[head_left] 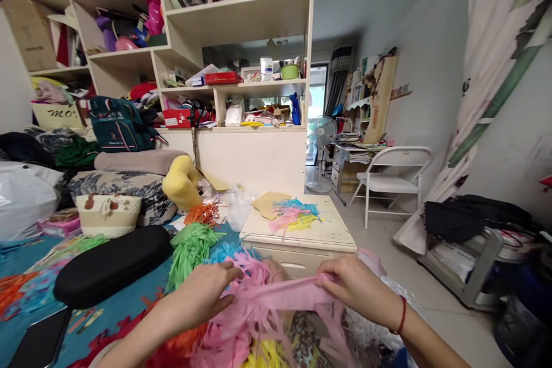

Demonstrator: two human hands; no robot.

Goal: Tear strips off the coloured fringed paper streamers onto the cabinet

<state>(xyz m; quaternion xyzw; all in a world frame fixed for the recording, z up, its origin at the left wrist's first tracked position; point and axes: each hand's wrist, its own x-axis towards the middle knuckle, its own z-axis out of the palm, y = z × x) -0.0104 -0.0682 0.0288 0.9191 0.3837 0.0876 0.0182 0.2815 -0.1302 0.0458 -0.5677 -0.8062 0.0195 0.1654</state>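
My left hand [202,293] and my right hand [357,287] both grip a pink tissue-paper tassel strip [280,296], stretched level between them low in the view. Its fringed ends hang down over a heap of pink, orange and yellow fringed paper [241,345] in my lap. A red cord circles my right wrist. Green fringed paper [190,247] lies just beyond my left hand on the blue bedspread [125,310].
A black oblong case [112,264] lies left on the bed. A small cream bedside cabinet [302,236] carries pink, blue and yellow tassels [295,213]. Behind stand cluttered shelves [241,17], a fan [321,132], and a white folding chair [392,181].
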